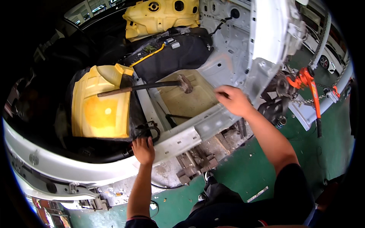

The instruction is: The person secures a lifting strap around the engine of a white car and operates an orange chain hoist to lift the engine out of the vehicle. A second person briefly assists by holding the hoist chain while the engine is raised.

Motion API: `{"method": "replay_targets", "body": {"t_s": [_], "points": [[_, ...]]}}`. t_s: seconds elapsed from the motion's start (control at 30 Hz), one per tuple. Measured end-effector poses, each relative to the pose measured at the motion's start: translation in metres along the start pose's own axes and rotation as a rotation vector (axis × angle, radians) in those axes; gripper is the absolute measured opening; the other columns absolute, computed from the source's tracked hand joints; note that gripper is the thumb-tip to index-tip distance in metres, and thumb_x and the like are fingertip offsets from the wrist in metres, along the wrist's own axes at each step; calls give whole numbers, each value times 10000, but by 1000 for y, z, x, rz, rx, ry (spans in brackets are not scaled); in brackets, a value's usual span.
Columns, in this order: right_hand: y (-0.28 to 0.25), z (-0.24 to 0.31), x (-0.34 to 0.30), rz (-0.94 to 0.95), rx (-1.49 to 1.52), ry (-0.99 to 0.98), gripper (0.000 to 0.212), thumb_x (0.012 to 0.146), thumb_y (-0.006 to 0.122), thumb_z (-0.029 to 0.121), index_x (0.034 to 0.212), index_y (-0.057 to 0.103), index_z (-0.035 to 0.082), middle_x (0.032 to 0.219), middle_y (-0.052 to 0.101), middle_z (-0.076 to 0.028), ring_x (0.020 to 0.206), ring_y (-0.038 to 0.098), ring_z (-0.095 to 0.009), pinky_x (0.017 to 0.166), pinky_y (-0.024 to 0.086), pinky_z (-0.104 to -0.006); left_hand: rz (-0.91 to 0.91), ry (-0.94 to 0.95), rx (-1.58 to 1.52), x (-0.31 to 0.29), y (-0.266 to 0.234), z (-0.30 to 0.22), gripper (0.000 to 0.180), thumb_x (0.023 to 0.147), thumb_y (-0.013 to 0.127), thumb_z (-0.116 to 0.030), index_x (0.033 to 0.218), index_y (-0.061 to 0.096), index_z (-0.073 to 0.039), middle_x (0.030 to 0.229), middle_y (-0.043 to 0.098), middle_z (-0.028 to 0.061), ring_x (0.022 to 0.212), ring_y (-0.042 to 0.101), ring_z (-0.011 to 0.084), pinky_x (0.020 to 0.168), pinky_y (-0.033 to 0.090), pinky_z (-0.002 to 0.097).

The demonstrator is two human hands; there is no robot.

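Note:
My left hand (pixel 143 151) reaches over the edge of the white car body's sill (pixel 178 142), its fingers laid forward beside a black looped part (pixel 154 131). My right hand (pixel 232 100) is above the right part of the sill, loosely curled, with a dark gap between thumb and fingers and nothing visible in it. Between the hands and farther off lies a sledgehammer (pixel 152 86). Its handle rests across a yellow foam seat cushion (pixel 100 110), and its rusty head is over the tan floor panel (pixel 190 97). A dark bar with a black grip (pixel 173 118) lies lower on that panel.
A yellow moulded foam piece (pixel 161 19) and a black padded part (pixel 173 53) lie deeper inside the car. Steel clamps (pixel 195 163) stand under the sill. At right, an orange chain hoist (pixel 304 79) with a long lever hangs by chains beside a frame post. The floor (pixel 243 163) is green.

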State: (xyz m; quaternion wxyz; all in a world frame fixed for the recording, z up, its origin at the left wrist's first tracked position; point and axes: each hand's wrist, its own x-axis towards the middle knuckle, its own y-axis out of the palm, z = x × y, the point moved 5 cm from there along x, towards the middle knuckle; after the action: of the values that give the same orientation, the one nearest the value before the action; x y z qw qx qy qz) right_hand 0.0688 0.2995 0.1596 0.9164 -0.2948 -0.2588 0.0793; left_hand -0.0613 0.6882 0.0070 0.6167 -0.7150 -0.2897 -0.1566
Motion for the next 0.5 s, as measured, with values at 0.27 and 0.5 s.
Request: {"method": "replay_targets", "body": {"t_s": [0.27, 0.5], "points": [[224, -122, 318, 155, -254, 79, 455, 916, 624, 332, 1264, 617, 39, 1187, 674, -180, 1167, 601, -360, 987, 496, -451, 65, -39, 26, 12, 13, 5, 188, 861, 645, -263, 969, 647, -110, 1048, 609, 105, 952, 555, 361, 809, 417, 477], [352, -158, 496, 16, -446, 81, 547, 934, 612, 419, 1379, 537, 110, 1391, 539, -204, 1277, 505, -393, 1067, 437, -472, 114, -57, -51, 17, 19, 17, 288, 938, 533, -327, 1028, 659, -84, 1027, 631, 132, 894, 569, 357, 787, 440, 457]]}}
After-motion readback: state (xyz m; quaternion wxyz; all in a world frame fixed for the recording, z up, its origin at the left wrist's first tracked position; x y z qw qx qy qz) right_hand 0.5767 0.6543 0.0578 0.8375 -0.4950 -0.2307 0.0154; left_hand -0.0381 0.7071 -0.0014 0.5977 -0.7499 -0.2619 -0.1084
